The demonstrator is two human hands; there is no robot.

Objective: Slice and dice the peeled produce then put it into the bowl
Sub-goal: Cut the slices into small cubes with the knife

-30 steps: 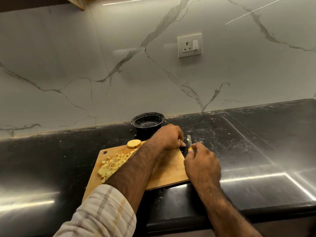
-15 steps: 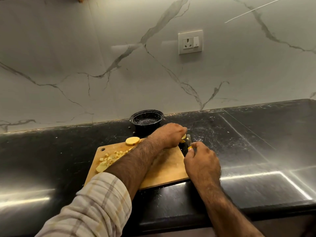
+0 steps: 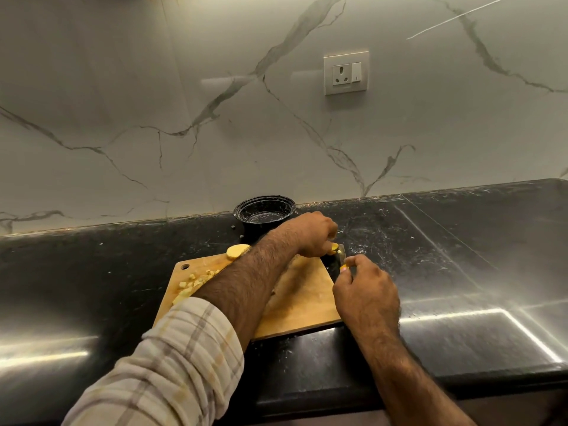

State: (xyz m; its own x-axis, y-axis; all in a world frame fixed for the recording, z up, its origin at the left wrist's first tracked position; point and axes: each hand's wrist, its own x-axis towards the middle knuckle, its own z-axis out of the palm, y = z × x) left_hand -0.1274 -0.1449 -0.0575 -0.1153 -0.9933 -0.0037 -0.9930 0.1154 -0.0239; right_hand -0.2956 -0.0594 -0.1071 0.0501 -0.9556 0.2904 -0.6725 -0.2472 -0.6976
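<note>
Head view: left hand (image 3: 312,233) hides most produce (image 3: 333,248).

much of the cutting board (image 3: 307,298) is covered by the left forearm (image 3: 246,284). the piece (image 3: 333,248) held at the board's far corner is mostly hidden under the left hand (image 3: 310,233). the knife (image 3: 341,256) is too small to make out; its handle is hidden in the right hand (image 3: 365,292).
</note>
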